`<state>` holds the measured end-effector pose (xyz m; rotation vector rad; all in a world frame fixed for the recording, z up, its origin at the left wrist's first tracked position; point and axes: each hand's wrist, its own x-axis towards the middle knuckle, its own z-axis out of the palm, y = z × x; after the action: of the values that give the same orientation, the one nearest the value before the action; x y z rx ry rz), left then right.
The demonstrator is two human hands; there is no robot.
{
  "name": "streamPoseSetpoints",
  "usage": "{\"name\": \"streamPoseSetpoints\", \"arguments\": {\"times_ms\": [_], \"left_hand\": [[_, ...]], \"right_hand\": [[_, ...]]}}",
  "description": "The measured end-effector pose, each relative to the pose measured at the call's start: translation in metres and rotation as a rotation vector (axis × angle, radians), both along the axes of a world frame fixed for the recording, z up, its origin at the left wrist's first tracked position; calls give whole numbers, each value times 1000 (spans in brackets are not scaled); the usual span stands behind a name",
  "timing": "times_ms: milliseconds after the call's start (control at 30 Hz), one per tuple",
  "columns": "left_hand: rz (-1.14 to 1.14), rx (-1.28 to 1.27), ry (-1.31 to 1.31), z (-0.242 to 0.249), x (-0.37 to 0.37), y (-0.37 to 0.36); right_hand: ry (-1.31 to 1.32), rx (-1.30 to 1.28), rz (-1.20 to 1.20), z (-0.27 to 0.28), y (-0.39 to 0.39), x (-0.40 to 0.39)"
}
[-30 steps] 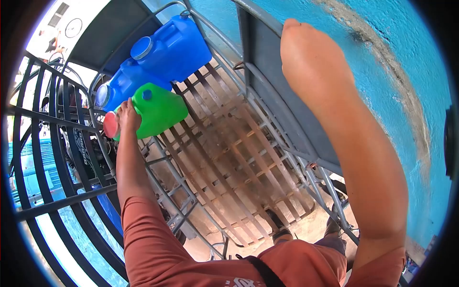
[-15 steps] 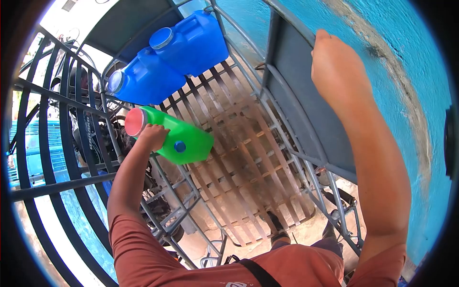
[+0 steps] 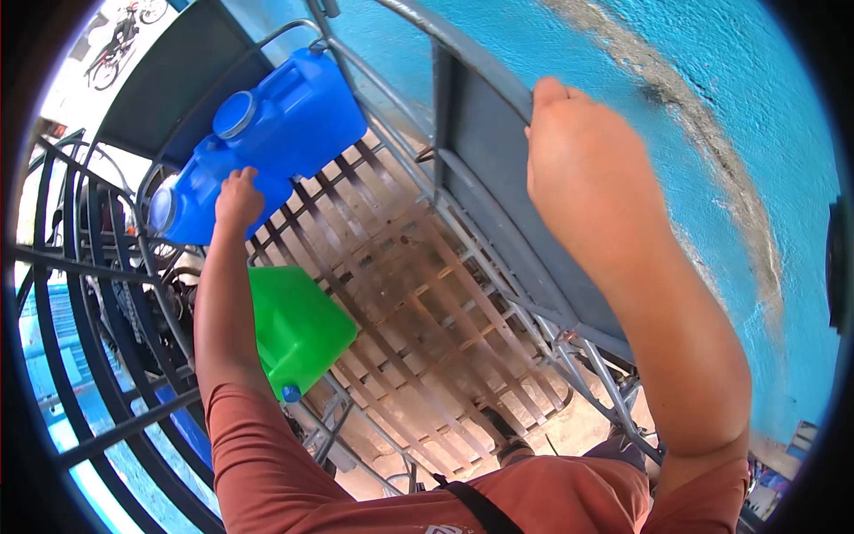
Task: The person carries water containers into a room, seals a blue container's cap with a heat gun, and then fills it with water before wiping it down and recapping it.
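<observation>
My left hand (image 3: 238, 203) is at the top of the nearer blue water container (image 3: 191, 182), its fingers curled where the handle is; the grip itself is partly hidden. Behind it stands a second blue water container (image 3: 311, 111) with a round blue cap. Closer to me, a green water container (image 3: 298, 320) with a small blue spout cap sits partly behind my left forearm, out of my grasp. My right hand (image 3: 583, 151) is closed around the top rail of the metal side frame (image 3: 489, 80), on the right by the wall.
The containers stand on a slatted metal floor (image 3: 418, 294) inside a barred cart. Dark side bars (image 3: 98, 267) run along the left. A rough blue wall (image 3: 703, 62) rises close on the right. My foot (image 3: 503, 427) is at the near edge, and a motorcycle (image 3: 116, 49) is far back.
My left hand has let go of the green container and moved up to the nearer blue one. The view has shifted, and the green container's visible side has changed. My right hand stays on the rail.
</observation>
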<state>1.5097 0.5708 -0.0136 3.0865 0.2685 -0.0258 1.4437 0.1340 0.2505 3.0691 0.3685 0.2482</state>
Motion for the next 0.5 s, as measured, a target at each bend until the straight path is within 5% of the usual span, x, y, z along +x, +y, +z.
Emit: {"name": "streamPoseSetpoints", "arguments": {"times_ms": [400, 500], "left_hand": [[147, 256, -137, -28, 109, 8], [212, 128, -228, -23, 113, -7]], "right_hand": [[-78, 23, 19, -7, -2, 1], [-67, 9, 25, -6, -3, 1]]}}
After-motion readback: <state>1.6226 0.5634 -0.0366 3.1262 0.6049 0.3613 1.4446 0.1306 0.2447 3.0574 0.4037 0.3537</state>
